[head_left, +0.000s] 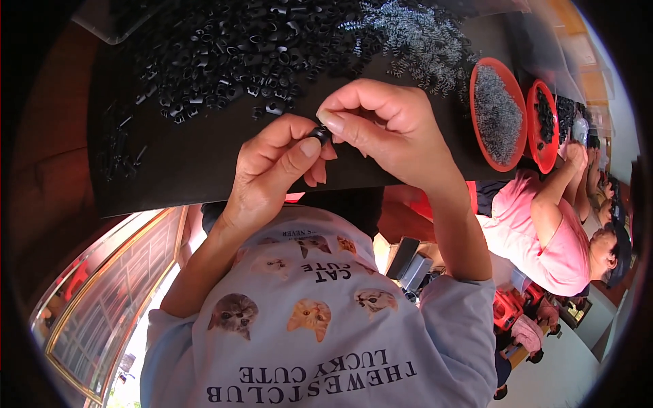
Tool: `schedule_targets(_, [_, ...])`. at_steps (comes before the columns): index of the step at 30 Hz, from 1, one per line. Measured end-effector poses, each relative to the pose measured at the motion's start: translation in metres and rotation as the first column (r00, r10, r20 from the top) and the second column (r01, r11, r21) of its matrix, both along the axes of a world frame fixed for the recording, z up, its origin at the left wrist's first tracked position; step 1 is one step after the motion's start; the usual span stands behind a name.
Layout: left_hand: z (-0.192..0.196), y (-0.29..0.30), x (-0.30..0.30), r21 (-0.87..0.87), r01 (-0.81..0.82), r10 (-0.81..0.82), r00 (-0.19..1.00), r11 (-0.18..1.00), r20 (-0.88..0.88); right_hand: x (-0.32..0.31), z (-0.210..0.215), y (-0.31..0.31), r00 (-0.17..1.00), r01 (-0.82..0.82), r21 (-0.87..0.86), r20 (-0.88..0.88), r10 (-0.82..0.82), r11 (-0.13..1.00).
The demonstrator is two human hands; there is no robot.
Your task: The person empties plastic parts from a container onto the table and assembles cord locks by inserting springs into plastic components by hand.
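Nearest the camera, a pale blue-grey cloth T-shirt (313, 326) printed with cat faces and dark lettering fills the lower middle. Beyond it, at the near edge of a dark flat tabletop (190, 160), the left hand (275, 160) grips a small, glossy black rounded piece (322, 134) between thumb and fingers. The right hand (391, 122) meets it from the other side, thumb and forefinger brought together at the piece's upper end; the fingers cover so much that I cannot tell whether they pinch it or something tiny.

Past the hands spreads a broad heap of small, curved black parts (231, 64), bordered at its right by a loose pile of silvery coil springs (422, 44). Thin black rod-like pieces (119, 153) lie scattered at the left. To the right stands an orange-red oval-looking bowl (513, 80) full of similar springs, and just beside it a smaller red bowl (546, 162) with black bits. Farther right sits a co-worker in a pink top (541, 231), arms raised to the table.
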State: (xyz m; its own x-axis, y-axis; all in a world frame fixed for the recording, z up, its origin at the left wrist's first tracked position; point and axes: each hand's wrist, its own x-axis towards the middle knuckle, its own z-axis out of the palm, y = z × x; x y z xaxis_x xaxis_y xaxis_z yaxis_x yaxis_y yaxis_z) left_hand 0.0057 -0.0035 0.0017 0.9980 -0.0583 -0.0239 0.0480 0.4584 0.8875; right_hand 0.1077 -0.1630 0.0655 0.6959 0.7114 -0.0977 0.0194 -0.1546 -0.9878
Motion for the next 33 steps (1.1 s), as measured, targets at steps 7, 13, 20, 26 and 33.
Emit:
schedule_targets(7, [-0.001, -0.001, 0.001, -0.061, -0.034, 0.034, 0.999, 0.998, -0.009, -0.022, -0.017, -0.002, 0.747, 0.007, -0.023, 0.665, 0.010, 1.000])
schedule_targets(13, [0.001, -0.002, 0.001, -0.060, -0.045, 0.044, 0.999, 0.997, -0.018, -0.014, -0.013, -0.014, 0.778, -0.072, 0.027, 0.627, 0.040, 0.997])
schedule_targets(20, [0.001, -0.003, 0.001, -0.044, -0.035, 0.035, 0.999, 0.998, -0.009, 0.005, -0.016, -0.022, 0.761, 0.074, -0.059, 0.649, -0.018, 0.996])
schedule_targets(26, [-0.001, -0.003, 0.002, -0.017, -0.015, 0.015, 1.000, 1.000, 0.024, 0.039, -0.031, -0.013, 0.643, 0.198, -0.192, 0.766, 0.020, 0.961])
schedule_targets(33, [0.000, -0.001, 0.001, 0.004, -0.004, 0.004, 1.000, 1.000, -0.002, 0.043, -0.032, 0.008, 0.469, 0.263, -0.513, 0.808, 0.356, 0.817])
